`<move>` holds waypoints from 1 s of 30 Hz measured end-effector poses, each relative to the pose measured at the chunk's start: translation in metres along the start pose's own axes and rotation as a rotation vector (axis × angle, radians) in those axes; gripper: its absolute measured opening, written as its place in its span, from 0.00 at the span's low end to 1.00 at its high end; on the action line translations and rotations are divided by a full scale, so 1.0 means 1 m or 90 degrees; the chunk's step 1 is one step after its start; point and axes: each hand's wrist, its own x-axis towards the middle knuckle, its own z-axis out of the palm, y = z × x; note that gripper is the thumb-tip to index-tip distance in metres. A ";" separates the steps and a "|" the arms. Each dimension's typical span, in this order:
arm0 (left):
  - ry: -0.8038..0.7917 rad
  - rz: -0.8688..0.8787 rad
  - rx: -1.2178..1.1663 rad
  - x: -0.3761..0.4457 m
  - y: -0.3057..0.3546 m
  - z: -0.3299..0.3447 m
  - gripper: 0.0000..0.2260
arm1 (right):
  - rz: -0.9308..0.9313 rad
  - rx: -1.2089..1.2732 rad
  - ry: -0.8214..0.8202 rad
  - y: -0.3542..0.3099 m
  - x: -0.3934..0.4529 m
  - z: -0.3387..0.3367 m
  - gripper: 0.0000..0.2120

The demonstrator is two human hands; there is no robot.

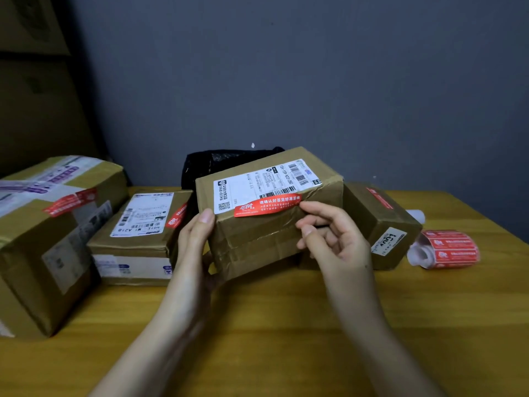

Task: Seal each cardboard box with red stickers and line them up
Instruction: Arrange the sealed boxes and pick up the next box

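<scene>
A taped cardboard box (257,239) with a white shipping label is tilted up off the wooden table (286,325) at the centre. My left hand (194,239) grips its left corner, thumb on the top edge. A red sticker (266,206) lies along the box's top front edge. My right hand (332,233) has curled fingers at the sticker's right end, fingertips touching it. Two sealed boxes stand to the left: a large box (43,239) and a flatter box (137,233), each with a red sticker. Another box (380,224) with a red sticker stands to the right.
A roll of red stickers (446,249) lies on the table at the far right. A black plastic bag (229,161) sits behind the held box against the grey wall. Stacked cartons fill the dark upper left corner.
</scene>
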 end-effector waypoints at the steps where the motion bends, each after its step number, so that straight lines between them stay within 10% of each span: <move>1: 0.002 -0.002 0.001 0.000 0.000 0.000 0.24 | 0.000 -0.005 -0.003 0.000 0.000 0.000 0.15; 30: 0.056 0.248 0.165 -0.007 -0.005 -0.001 0.38 | 0.085 0.000 0.100 0.001 0.001 -0.005 0.03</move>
